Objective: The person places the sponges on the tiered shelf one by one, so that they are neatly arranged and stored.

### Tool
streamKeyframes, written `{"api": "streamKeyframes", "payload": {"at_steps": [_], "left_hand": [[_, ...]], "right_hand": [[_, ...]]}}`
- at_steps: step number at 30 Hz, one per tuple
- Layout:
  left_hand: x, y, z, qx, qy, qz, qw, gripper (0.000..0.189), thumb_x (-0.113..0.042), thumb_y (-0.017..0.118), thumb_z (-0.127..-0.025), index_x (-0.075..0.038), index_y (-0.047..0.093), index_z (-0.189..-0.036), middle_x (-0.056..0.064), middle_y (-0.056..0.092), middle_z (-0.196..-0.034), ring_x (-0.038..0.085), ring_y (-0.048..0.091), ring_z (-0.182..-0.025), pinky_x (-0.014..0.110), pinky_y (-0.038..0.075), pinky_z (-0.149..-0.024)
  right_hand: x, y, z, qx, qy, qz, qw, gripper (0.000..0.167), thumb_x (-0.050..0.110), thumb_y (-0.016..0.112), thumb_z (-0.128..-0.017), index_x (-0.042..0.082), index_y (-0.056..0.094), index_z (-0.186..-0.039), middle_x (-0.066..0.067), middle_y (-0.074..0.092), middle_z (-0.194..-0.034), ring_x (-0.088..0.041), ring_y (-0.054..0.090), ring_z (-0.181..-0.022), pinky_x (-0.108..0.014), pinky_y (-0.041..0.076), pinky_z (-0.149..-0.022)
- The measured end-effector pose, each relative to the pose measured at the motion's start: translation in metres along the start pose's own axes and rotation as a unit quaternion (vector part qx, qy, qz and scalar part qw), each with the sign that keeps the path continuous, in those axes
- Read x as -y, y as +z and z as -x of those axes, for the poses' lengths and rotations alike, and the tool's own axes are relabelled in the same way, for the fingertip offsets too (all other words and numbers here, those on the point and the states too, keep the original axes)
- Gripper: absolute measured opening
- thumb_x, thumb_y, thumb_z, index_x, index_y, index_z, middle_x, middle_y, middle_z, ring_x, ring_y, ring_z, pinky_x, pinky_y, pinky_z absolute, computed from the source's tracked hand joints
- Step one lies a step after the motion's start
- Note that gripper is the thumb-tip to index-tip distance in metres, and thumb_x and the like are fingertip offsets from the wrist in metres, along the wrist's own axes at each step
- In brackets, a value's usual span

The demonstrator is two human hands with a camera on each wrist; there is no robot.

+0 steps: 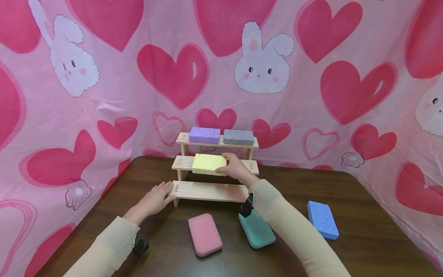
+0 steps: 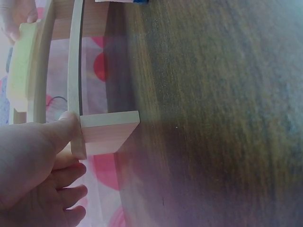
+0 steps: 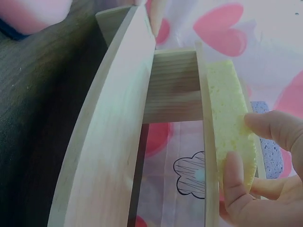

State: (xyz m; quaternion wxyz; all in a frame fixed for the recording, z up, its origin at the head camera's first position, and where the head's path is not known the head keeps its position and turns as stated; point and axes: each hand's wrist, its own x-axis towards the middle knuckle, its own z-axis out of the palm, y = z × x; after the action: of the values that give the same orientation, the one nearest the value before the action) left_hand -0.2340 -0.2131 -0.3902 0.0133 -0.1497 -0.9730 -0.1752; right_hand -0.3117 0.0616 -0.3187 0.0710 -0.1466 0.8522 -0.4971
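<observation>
At the middle step of a three-step wooden display stand [image 1: 211, 191], my right hand [image 1: 238, 168] holds a yellow sponge [image 1: 205, 163] by its right end. Thumb and fingers lie on opposite sides of the sponge [image 3: 229, 113] in the right wrist view. My left hand [image 1: 154, 201] grips the left end of the lowest step, with the thumb [image 2: 67, 126] against the board. On the top step, a purple speckled sponge [image 1: 204, 135] sits left of a grey speckled sponge [image 1: 238, 137].
In front of the stand, a pink sponge [image 1: 205, 235] lies on the dark wooden table [image 1: 166, 250]. A green sponge [image 1: 257, 231] is partly covered by my right forearm. Farther right lies a blue sponge [image 1: 322, 220]. A pink heart-print cloth [image 1: 214, 84] hangs behind.
</observation>
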Motion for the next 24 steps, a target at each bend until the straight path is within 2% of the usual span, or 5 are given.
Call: {"api": "streamKeyframes", "payload": {"at_steps": [6, 9, 13, 18, 24], "left_hand": [[-0.001, -0.001, 0.001, -0.003, 0.004, -0.002, 1.0000, 0.057, -0.023, 0.057, -0.092, 0.011, 0.039, -0.133, 0.028, 0.037, -0.136, 0.045, 0.028, -0.128, 0.054, 0.021, -0.104], [-0.001, -0.001, 0.002, -0.002, 0.002, -0.001, 1.0000, 0.057, -0.023, 0.057, -0.092, 0.011, 0.039, -0.133, 0.028, 0.037, -0.136, 0.045, 0.028, -0.128, 0.054, 0.021, -0.104], [-0.001, -0.001, 0.002, -0.002, 0.000, 0.001, 1.0000, 0.057, -0.024, 0.057, -0.092, 0.011, 0.038, -0.133, 0.028, 0.037, -0.137, 0.044, 0.028, -0.128, 0.054, 0.020, -0.104], [-0.001, 0.000, 0.002, -0.008, 0.009, -0.002, 0.9999, 0.056, -0.022, 0.057, -0.092, 0.012, 0.039, -0.133, 0.029, 0.038, -0.136, 0.045, 0.029, -0.127, 0.055, 0.021, -0.103], [-0.001, -0.001, 0.002, -0.012, 0.017, -0.002, 0.9998, 0.056, -0.022, 0.057, -0.092, 0.013, 0.039, -0.132, 0.030, 0.038, -0.135, 0.046, 0.029, -0.127, 0.055, 0.021, -0.103]], "right_hand": [[0.001, 0.004, -0.001, -0.021, -0.029, 0.043, 0.9984, 0.068, 0.011, 0.071, -0.080, -0.002, 0.038, -0.137, -0.019, 0.041, -0.136, -0.027, 0.060, -0.087, -0.030, 0.052, -0.070], [0.001, 0.007, -0.002, -0.033, -0.036, 0.054, 0.9973, 0.063, 0.012, 0.071, -0.080, 0.000, 0.042, -0.135, -0.017, 0.042, -0.136, -0.028, 0.057, -0.097, -0.031, 0.051, -0.076], [0.001, 0.010, -0.004, -0.044, -0.043, 0.065, 0.9960, 0.060, 0.015, 0.070, -0.081, 0.001, 0.045, -0.134, -0.016, 0.043, -0.136, -0.028, 0.045, -0.118, -0.035, 0.046, -0.088], [0.001, 0.014, -0.009, -0.050, -0.041, 0.079, 0.9948, 0.058, 0.017, 0.069, -0.082, 0.002, 0.046, -0.133, -0.014, 0.046, -0.134, -0.027, 0.043, -0.121, -0.037, 0.037, -0.099], [0.004, 0.017, -0.013, -0.050, -0.032, 0.074, 0.9955, 0.057, 0.017, 0.069, -0.083, 0.002, 0.046, -0.134, -0.013, 0.046, -0.134, -0.026, 0.043, -0.122, -0.038, 0.035, -0.100]]}}
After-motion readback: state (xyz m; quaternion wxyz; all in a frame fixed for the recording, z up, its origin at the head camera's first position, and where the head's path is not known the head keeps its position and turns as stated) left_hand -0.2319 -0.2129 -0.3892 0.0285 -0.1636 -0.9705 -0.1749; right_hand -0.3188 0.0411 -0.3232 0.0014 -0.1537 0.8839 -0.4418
